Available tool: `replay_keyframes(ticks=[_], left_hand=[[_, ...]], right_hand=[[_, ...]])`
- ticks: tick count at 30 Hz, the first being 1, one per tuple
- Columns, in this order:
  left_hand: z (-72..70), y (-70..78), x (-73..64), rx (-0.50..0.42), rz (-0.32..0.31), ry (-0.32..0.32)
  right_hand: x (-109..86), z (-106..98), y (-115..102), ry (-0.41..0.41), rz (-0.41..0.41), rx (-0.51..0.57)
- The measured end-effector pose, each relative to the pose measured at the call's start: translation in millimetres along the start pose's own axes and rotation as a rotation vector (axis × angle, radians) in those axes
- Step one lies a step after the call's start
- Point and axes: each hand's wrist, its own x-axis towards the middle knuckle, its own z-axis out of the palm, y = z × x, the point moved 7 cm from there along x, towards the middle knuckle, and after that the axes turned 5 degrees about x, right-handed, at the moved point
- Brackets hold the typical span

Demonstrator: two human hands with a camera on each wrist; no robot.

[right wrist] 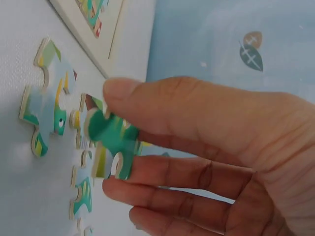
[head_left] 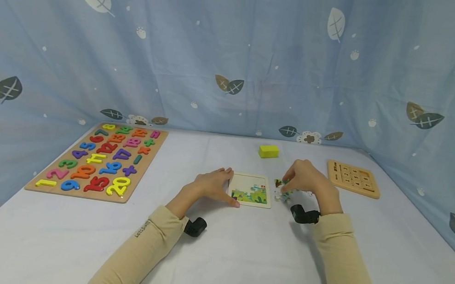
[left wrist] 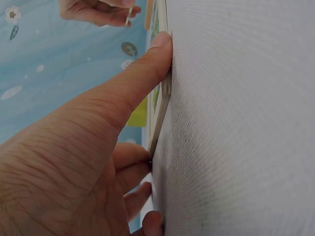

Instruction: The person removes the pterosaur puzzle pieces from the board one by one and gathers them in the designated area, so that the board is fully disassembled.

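Note:
A small jigsaw board (head_left: 246, 180) with a pale frame lies flat on the table, with some green pieces fitted along its lower part. My left hand (head_left: 210, 185) holds the board at its left side, thumb at the near edge and fingertips at the far corner. Between thumb and fingers, my right hand (head_left: 306, 177) pinches a green jigsaw piece (right wrist: 114, 136), tilted above the table just right of the board. Several loose pieces lie beneath that hand, among them a pale blue piece with an eye (right wrist: 51, 98). The right hand partly hides the others.
To the left lies a wooden number board (head_left: 122, 195) with colourful numerals and signs. A yellow-green block (head_left: 268, 151) stands behind the jigsaw. A small wooden board with number tiles (head_left: 354, 178) is at the right. A blue patterned curtain (head_left: 204, 42) hangs behind the white-covered table.

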Motion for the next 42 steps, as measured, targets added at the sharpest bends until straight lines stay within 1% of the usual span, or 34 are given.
replay_keyframes(ticks=[5, 12, 20, 23, 27, 31, 39, 42], left_hand=[[0.7, -0.4, 0.8, 0.003, 0.007, 0.0], [0.9, -0.9, 0.9, 0.006, 0.007, -0.001], [0.3, -0.5, 0.0, 0.001, 0.003, -0.008], [0.3, -0.4, 0.3, 0.0, 0.004, -0.01], [-0.1, 0.1, 0.2, 0.004, 0.005, -0.009], [-0.8, 0.9, -0.2, 0.007, 0.008, -0.007], [-0.7, 0.9, 0.1, 0.003, 0.009, -0.005], [-0.3, 0.3, 0.4, -0.002, 0.007, -0.005]], right_hand=[[-1.4, -0.2, 7.1, -0.018, 0.04, -0.01], [-2.2, 0.7, 8.8, -0.024, 0.034, -0.041], [-5.8, 2.6, 14.9, -0.047, 0.081, -0.049], [-6.6, 4.0, 16.4, -0.063, 0.081, -0.052], [-6.7, 6.5, 17.9, -0.084, 0.061, -0.055], [-6.2, 7.9, 18.7, -0.091, 0.053, -0.062], [-5.4, 9.6, 19.5, -0.107, 0.084, -0.072], [-5.3, 9.4, 20.4, -0.1, 0.099, -0.066]])
